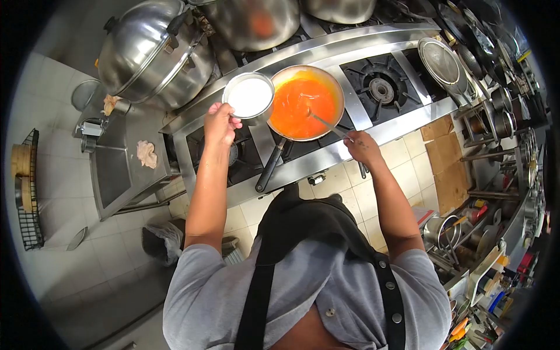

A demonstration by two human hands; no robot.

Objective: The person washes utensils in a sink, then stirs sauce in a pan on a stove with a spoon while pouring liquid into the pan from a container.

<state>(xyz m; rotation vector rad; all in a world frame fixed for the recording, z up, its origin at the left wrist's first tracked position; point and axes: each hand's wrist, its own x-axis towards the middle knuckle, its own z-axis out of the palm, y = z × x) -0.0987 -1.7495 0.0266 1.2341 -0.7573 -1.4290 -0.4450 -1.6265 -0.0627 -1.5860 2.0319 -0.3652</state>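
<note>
My left hand (221,123) is closed on the near side of a round metal bowl (256,121) of white contents (249,97). The bowl is held up at the left rim of a frying pan (340,111), overlapping it in view. Orange sauce (294,111) fills the pan, with a few pale streaks near its middle. My right hand (363,147) grips the handle of a metal spoon (328,125), whose head dips into the sauce and is hidden there. The pan's black handle (270,166) points toward me, touched by neither hand.
A bare burner (382,89) lies right of the pan, with a strainer (440,61) beyond it. Large pots (254,26) stand at the back, and a domed steamer (154,55) at the left. A crumpled cloth (147,154) rests on the left steel counter. Crowded shelves line the right.
</note>
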